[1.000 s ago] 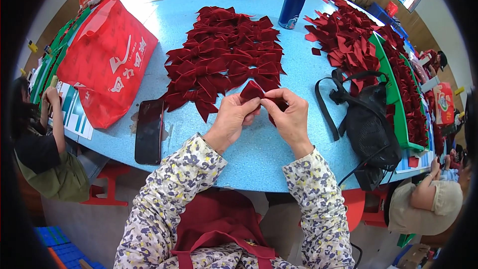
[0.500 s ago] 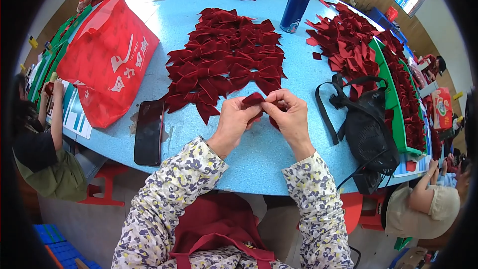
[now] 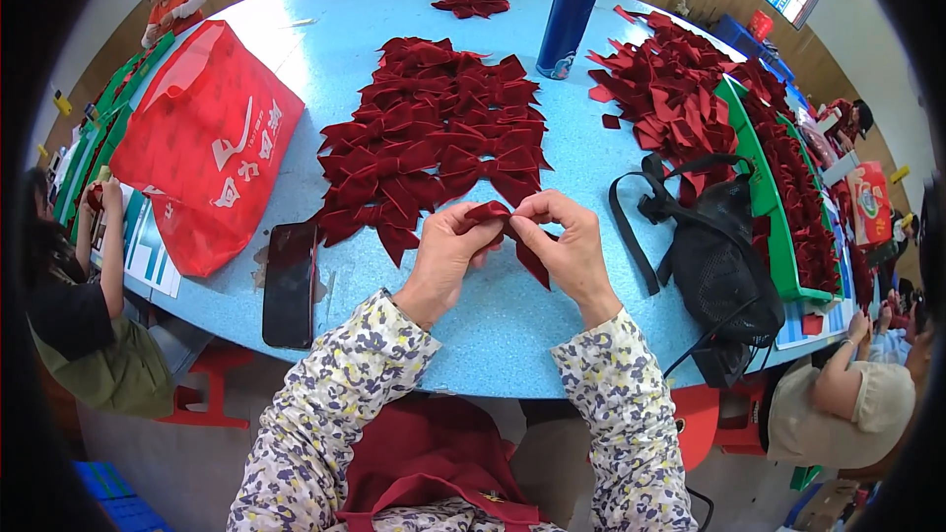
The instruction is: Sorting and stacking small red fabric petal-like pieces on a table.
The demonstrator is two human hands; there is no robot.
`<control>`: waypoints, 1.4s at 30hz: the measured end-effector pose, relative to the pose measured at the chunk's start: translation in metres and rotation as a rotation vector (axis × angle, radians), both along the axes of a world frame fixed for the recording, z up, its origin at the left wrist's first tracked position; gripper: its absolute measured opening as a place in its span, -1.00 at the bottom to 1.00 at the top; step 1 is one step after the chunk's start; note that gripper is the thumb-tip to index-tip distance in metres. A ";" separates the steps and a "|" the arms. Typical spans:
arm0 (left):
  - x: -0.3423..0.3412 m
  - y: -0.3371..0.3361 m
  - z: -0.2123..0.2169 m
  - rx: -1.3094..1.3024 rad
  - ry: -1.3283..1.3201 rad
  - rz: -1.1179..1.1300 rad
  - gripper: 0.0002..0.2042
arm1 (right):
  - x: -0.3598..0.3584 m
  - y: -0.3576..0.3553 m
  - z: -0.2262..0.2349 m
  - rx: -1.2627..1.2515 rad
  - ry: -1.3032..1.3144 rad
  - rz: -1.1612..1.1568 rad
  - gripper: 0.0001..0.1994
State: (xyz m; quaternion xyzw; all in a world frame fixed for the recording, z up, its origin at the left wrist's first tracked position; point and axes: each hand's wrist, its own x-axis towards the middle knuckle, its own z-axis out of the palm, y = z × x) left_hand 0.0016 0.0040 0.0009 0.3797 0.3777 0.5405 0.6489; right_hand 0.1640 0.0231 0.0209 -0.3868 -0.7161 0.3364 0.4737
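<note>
A dark red velvet ribbon [image 3: 532,264] is pinched between my two hands above the near side of the table. My left hand [image 3: 437,254] has thumb and fingers closed on its looped upper part. Close beside it, my right hand [image 3: 569,248] pinches the ribbon near the middle, with a pointed tail hanging below. The fingers partly cover the ribbon, so its full shape is hidden. Just beyond my hands, finished-looking dark red velvet bows [image 3: 394,163] lie overlapping in rows on the light blue table [image 3: 473,335].
Left are a red bag [image 3: 212,148] and a black phone [image 3: 290,286]. At right lie a black mesh bag [image 3: 724,256], a heap of red ribbon pieces [image 3: 680,89] and a green bin [image 3: 754,153] of bows. A blue tumbler [image 3: 569,25] stands farther back. People sit on both sides.
The ribbon has turned in my fingers: its loop now lies over my left fingers and a longer tail hangs beneath my right. The view has shifted slightly; the things on the table stay put.
</note>
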 end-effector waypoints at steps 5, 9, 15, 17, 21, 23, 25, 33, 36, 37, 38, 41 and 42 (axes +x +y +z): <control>0.001 -0.001 0.001 0.063 0.043 0.016 -0.91 | -0.002 0.000 0.001 0.060 0.104 -0.059 -0.90; 0.004 -0.003 0.004 0.182 0.140 0.064 -0.92 | -0.002 -0.004 0.007 0.210 0.009 -0.102 -0.90; 0.006 -0.007 0.010 0.345 0.354 0.159 -0.91 | -0.001 -0.006 0.009 0.261 -0.107 -0.128 -0.90; 0.005 -0.007 0.009 0.376 0.390 0.178 -0.91 | -0.002 -0.006 0.010 0.299 -0.136 -0.140 -0.90; 0.007 -0.007 0.008 0.452 0.465 0.216 -0.89 | -0.002 -0.005 0.009 0.404 -0.222 -0.190 -0.90; 0.008 -0.007 0.007 0.466 0.482 0.224 -0.88 | -0.001 -0.004 0.007 0.455 -0.268 -0.232 -0.89; 0.007 -0.007 0.007 0.473 0.488 0.221 -0.88 | -0.003 -0.006 0.009 0.431 -0.257 -0.225 -0.88; 0.005 -0.005 0.006 0.415 0.436 0.148 -0.90 | -0.003 -0.006 0.006 0.485 -0.301 -0.313 -0.87; 0.002 -0.003 0.005 0.190 0.170 0.051 -0.90 | -0.002 -0.003 0.007 0.559 -0.283 -0.391 -0.87; 0.000 -0.002 0.005 0.171 0.119 0.036 -0.90 | 0.000 -0.002 0.007 0.521 -0.232 -0.376 -0.88; -0.001 -0.001 0.005 0.152 0.068 0.021 -0.89 | 0.002 -0.001 0.007 0.483 -0.181 -0.361 -0.88; 0.000 -0.001 0.007 0.142 0.009 0.013 -0.89 | 0.001 -0.003 0.011 0.447 -0.124 -0.305 -0.88; 0.000 -0.002 0.007 0.146 -0.001 0.023 -0.89 | -0.001 -0.006 0.014 0.444 -0.119 -0.260 -0.88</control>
